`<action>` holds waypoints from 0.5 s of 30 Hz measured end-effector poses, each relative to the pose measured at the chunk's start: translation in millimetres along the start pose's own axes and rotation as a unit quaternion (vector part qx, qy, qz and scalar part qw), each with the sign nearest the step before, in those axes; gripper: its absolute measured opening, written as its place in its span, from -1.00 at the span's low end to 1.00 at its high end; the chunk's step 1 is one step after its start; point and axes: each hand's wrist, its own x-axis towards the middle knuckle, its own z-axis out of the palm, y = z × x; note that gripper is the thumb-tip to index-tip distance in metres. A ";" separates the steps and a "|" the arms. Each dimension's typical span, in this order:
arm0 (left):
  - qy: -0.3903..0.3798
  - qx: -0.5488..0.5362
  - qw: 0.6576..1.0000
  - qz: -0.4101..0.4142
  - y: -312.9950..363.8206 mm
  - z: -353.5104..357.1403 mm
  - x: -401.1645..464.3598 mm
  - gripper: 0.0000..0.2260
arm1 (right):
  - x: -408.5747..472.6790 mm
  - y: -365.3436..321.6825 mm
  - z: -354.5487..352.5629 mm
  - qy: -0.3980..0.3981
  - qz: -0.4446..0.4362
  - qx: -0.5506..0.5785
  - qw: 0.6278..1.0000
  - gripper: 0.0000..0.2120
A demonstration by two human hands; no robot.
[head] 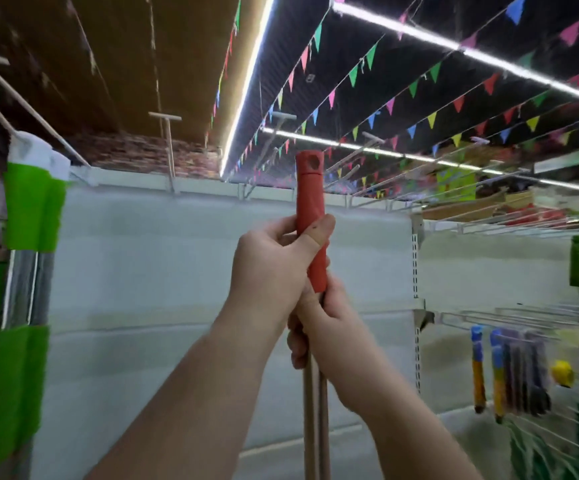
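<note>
Your left hand (274,271) covers the middle of the red grip (310,188), and your right hand (326,330) hides where that grip meets the wooden poles (310,427), so the join cannot be told. The poles run off the bottom edge, lower ends unseen. At lower right the hanging tools (509,372) are too blurred to name; the green rolls (28,209) at far left are smeared and cut by the edge.

Over me the dark ceiling (367,39) carries long light strips (246,88) and strings of coloured pennants (371,57); its left part is brown board (115,46). Ahead stands a pale wall panel (177,271) under a white rail (135,178), with brick (142,154) above that. White T-shaped posts (168,140) rise from the rail. To my right, wire shelves (523,225) run off, and blue-and-yellow tools (478,368) hang below one. To my left stand green-wrapped goods (28,209), blurred.
</note>
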 end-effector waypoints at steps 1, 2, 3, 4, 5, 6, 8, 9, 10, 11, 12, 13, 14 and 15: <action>0.007 0.006 1.000 0.001 0.6 3.0 5.1 -0.84 | 6.5 0.2 -2.7 -0.008 -0.002 0.002 1.000 -0.82; 0.016 0.014 1.000 0.004 0.9 6.6 10.4 -0.84 | 13.3 -0.6 -6.3 -0.020 -0.003 0.007 1.000 -0.83; 0.024 0.022 0.999 0.005 0.8 8.4 14.9 -0.83 | 19.1 -0.3 -8.4 -0.031 -0.003 0.012 0.999 -0.82; 0.034 0.030 0.999 0.009 1.2 10.9 19.5 -0.81 | 25.6 0.5 -10.8 -0.042 -0.003 0.019 0.999 -0.81; 0.044 0.036 0.998 0.011 1.2 11.8 23.7 -0.80 | 31.8 1.1 -11.7 -0.053 -0.004 0.026 0.998 -0.81; 0.052 0.039 0.998 0.012 1.3 11.3 27.3 -0.80 | 36.6 1.1 -11.0 -0.060 -0.004 0.030 0.998 -0.80; 0.070 0.050 0.996 0.015 1.4 11.7 34.4 -0.81 | 47.2 2.7 -10.1 -0.079 -0.006 0.036 0.996 -0.80; 0.080 0.058 0.995 0.018 1.9 11.3 38.2 -0.81 | 53.0 3.9 -9.0 -0.087 -0.006 0.036 0.996 -0.80; 0.089 0.068 0.993 0.020 2.8 11.0 41.6 -0.80 | 58.2 4.4 -7.1 -0.091 -0.006 0.036 0.995 -0.81; 0.099 0.081 0.991 0.023 3.4 10.1 44.9 -0.79 | 63.2 4.6 -5.4 -0.095 -0.007 0.037 0.995 -0.81; 0.111 0.096 0.989 0.026 3.6 8.6 48.0 -0.79 | 68.1 5.4 -2.8 -0.103 -0.008 0.041 0.994 -0.81; 0.120 0.108 0.986 0.028 4.1 7.5 51.1 -0.78 | 72.6 5.7 -0.9 -0.108 -0.008 0.044 0.993 -0.80; 0.127 0.118 0.984 0.028 4.3 6.5 53.9 -0.78 | 77.1 6.7 0.4 -0.113 -0.004 0.048 0.992 -0.79; 0.132 0.124 0.983 0.027 4.3 5.1 56.8 -0.78 | 80.9 7.4 1.5 -0.116 0.001 0.051 0.992 -0.78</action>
